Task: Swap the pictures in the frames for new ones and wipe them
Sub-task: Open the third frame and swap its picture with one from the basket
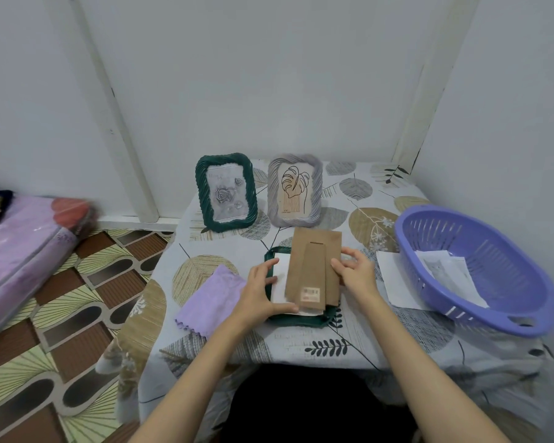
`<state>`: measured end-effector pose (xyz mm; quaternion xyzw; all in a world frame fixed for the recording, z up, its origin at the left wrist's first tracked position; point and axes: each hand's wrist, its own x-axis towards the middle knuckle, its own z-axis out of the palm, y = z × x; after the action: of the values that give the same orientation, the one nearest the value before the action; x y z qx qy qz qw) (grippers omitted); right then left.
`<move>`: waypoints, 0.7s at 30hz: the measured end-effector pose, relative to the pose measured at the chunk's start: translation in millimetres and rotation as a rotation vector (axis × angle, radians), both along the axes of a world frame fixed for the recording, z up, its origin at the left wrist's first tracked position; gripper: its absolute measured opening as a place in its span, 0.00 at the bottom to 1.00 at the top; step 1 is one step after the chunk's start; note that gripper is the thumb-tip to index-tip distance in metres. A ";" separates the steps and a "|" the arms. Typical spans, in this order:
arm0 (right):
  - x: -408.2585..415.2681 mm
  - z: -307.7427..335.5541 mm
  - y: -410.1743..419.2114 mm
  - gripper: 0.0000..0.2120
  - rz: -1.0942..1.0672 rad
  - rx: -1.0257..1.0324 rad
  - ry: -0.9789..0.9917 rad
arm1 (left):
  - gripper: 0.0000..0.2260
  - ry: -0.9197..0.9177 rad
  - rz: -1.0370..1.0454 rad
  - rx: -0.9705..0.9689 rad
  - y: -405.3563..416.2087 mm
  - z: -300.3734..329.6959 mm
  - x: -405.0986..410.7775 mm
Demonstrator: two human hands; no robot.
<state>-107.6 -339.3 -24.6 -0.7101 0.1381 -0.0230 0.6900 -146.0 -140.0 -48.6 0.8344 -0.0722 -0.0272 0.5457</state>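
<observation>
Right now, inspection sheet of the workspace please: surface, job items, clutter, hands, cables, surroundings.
Surface: table under a leaf-print cloth.
Job's things: green frame and grey frame stand upright at the back, both with pictures; a third frame lies face down, its brown backing board lifted askew over white paper; purple cloth lies to its left.
Clutter: purple basket holding papers; loose sheet beside it.
Hands: left hand holds the frame and paper; right hand grips the board's edge.
Cables: nothing seen.
Surroundings: white walls, patterned floor, wrapped mattress at left.
</observation>
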 end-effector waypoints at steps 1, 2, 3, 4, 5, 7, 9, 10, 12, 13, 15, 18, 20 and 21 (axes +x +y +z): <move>0.4 2.8 -7.7 0.15 -0.035 0.001 -0.002 | 0.43 0.006 0.004 0.013 0.1 -0.6 -0.1; -0.2 5.9 -16.0 0.16 -0.067 -0.017 -0.005 | 0.42 0.007 0.009 0.034 0.4 -1.6 0.1; -1.5 8.5 -25.4 0.17 -0.093 -0.059 -0.004 | 0.41 0.002 0.011 0.065 1.0 -3.0 0.3; -3.5 9.9 -35.8 0.18 -0.113 -0.113 0.000 | 0.40 -0.008 0.005 0.106 1.6 -4.9 0.9; -6.1 10.0 -46.1 0.18 -0.123 -0.176 0.012 | 0.39 -0.022 -0.009 0.152 2.0 -6.4 1.4; -11.7 6.3 -61.5 0.17 -0.114 -0.292 0.044 | 0.36 -0.040 -0.038 0.230 2.0 -8.5 2.0; -16.0 -0.1 -67.2 0.17 -0.079 -0.402 0.069 | 0.37 -0.060 -0.039 0.275 1.1 -8.4 1.6; -16.4 -3.7 -67.6 0.16 -0.070 -0.459 0.073 | 0.39 -0.091 -0.023 0.297 0.6 -7.8 1.1; -15.6 -9.4 -66.0 0.16 -0.059 -0.547 0.073 | 0.40 -0.165 0.025 0.366 0.4 -9.5 2.2; -15.1 -10.9 -64.4 0.16 -0.050 -0.576 0.076 | 0.40 -0.186 0.051 0.413 1.2 -10.4 3.1; -16.0 -12.1 -60.5 0.17 -0.008 -0.626 0.098 | 0.35 -0.183 0.099 0.514 2.6 -10.7 4.5; -21.3 -11.6 -54.3 0.27 0.061 -0.790 0.176 | 0.19 -0.134 0.176 0.655 2.2 -10.6 4.8; -25.5 -13.7 -51.2 0.31 0.088 -0.944 0.204 | 0.16 -0.126 0.211 0.707 0.7 -9.2 4.0; -27.4 -14.9 -49.3 0.32 0.084 -1.001 0.210 | 0.16 -0.124 0.220 0.734 0.1 -8.8 3.3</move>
<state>-135.0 -388.6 -39.5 -0.9570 0.1499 0.0131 0.2480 -142.7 -139.9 -57.4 0.9770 -0.0008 0.0578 0.2052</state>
